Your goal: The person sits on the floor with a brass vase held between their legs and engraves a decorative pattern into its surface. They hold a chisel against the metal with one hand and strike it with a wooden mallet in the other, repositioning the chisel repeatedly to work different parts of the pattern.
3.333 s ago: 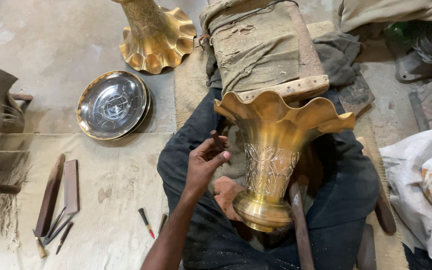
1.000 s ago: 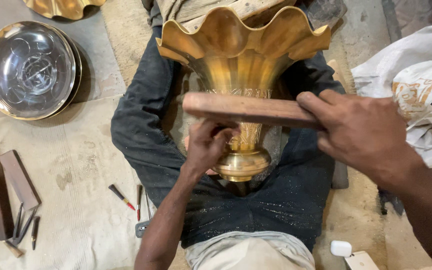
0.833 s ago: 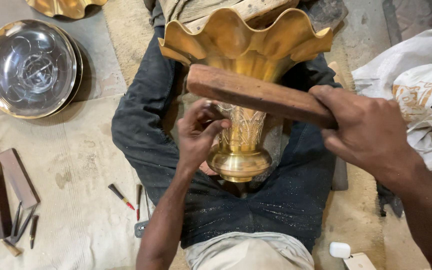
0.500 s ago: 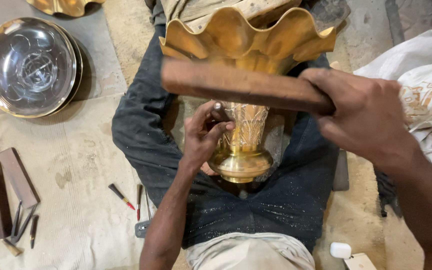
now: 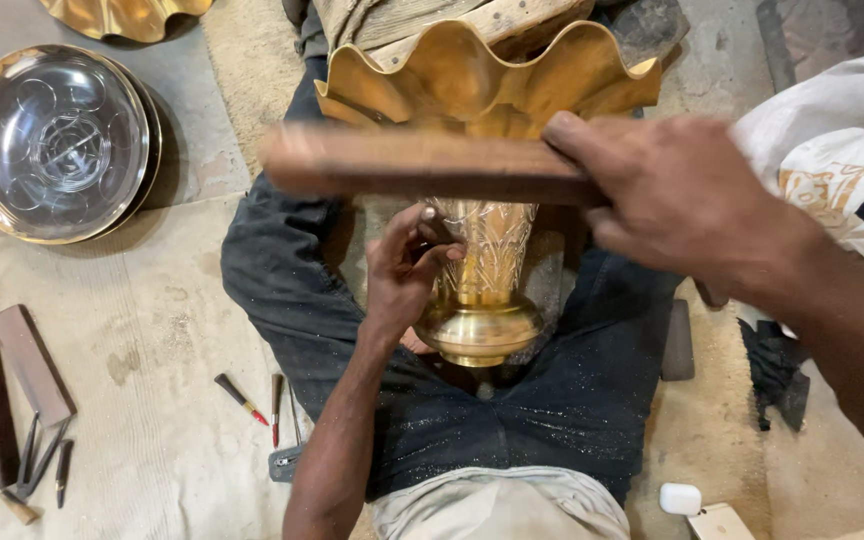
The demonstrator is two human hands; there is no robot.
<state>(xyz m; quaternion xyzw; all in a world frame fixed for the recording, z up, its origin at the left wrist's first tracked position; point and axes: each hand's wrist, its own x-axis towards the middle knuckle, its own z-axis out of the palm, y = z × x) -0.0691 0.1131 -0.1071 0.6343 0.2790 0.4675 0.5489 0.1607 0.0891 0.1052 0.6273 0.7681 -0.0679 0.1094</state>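
While hands grip it, brass vase (image 5: 482, 250), wooden block (image 5: 422, 165) above

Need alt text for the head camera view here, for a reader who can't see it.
Seen from above, a seated person's right hand holds a wooden bar over a fluted brass vase lying across the lap, while the left hand pinches something small against its engraved neck. A round metal plate and small hand tools lie on the floor.
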